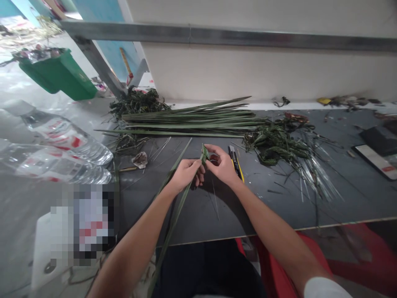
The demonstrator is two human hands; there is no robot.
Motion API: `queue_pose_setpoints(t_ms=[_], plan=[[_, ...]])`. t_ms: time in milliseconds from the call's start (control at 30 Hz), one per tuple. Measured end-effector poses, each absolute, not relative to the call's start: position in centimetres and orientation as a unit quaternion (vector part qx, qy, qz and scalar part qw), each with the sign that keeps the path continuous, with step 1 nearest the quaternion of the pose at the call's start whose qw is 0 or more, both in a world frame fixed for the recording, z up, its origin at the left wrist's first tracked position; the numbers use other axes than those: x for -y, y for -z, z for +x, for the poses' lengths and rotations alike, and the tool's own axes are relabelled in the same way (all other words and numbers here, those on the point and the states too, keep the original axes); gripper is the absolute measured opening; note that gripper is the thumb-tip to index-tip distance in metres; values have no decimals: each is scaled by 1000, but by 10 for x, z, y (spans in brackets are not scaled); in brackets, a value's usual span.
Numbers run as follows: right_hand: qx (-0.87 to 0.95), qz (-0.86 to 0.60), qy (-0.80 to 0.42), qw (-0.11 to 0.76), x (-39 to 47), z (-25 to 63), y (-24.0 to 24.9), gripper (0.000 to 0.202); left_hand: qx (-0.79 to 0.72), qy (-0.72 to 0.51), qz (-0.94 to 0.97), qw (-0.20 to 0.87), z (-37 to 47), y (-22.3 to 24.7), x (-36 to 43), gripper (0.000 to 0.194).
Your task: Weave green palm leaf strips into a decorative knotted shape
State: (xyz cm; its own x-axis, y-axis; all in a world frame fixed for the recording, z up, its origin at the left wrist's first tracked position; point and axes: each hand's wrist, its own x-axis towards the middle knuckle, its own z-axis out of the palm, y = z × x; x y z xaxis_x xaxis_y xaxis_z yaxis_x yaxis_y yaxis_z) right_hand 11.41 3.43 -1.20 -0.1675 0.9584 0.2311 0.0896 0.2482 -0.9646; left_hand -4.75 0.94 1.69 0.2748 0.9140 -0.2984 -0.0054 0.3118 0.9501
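Over the middle of the dark table, my left hand [187,174] and my right hand [221,164] meet on a small folded piece of green leaf [204,154]. Both hands are closed, thumbs and fingers pinching it from either side. Long leaf strips [176,211] trail from my left hand down past the table edge towards my lap, and a strip end also points up beyond it. A yellow and black utility knife [236,163] lies just right of my right hand. Some of my fingertips are hidden behind the folded leaf.
Long green leaves [186,122] lie in a bundle along the back. Woven leaf pieces [279,140] with thin wires [319,178] lie to the right, near a phone [375,161]. Plastic water bottles [70,134] stand at left; a green bin [58,74] is beyond. A metal rail [217,35] crosses behind.
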Motion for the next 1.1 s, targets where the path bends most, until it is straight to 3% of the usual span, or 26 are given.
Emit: queue_pose_setpoints(t_ms=[200,800,967,1033,1100], plan=[[602,-401,-500,476,-35,116,10,41,-484,-352,471,648,-47,-19,-9,36],[551,-432,-497,512,-37,113,14,41,-466,-387,496,622,-44,-13,-6,54],[546,-437,-497,514,-35,112,14,40,-406,-229,585,664,-50,-35,0,57],[530,-436,-512,516,-34,112,14,42,-417,-175,675,583,-62,-48,24,41],[521,-435,-520,519,-34,112,13,43,-508,-187,721,432,-80,-55,68,25]])
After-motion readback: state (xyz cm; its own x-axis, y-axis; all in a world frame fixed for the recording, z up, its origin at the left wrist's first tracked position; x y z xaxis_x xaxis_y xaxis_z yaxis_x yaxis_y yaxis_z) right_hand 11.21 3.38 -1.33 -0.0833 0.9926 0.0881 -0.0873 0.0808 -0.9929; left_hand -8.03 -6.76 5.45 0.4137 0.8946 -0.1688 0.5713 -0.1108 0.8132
